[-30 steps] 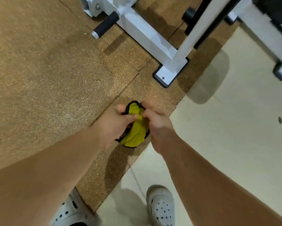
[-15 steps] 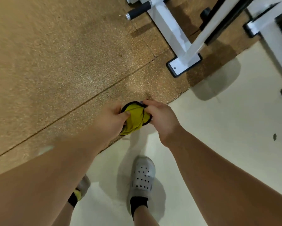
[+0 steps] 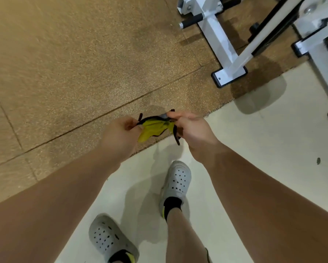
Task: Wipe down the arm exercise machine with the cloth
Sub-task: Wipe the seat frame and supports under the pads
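A yellow cloth with a black edge (image 3: 155, 128) is stretched between my two hands at mid-frame, above the floor. My left hand (image 3: 119, 135) pinches its left end. My right hand (image 3: 191, 128) grips its right end, fingers curled round the fabric. The white arm exercise machine (image 3: 216, 38) stands at the upper right, well away from both hands, with a black-gripped handle (image 3: 192, 20) sticking out to the left and a foot plate (image 3: 228, 74) on the mat.
A brown speckled rubber mat (image 3: 74, 73) covers the left and top. Pale smooth floor (image 3: 264, 149) lies to the right and below. My two grey clogs (image 3: 175, 182) stand on it. More white frame parts (image 3: 322, 54) fill the far right edge.
My hands have drawn apart and spread the bunched cloth out between them. The view has swung back, so the machine sits farther right and both feet show.
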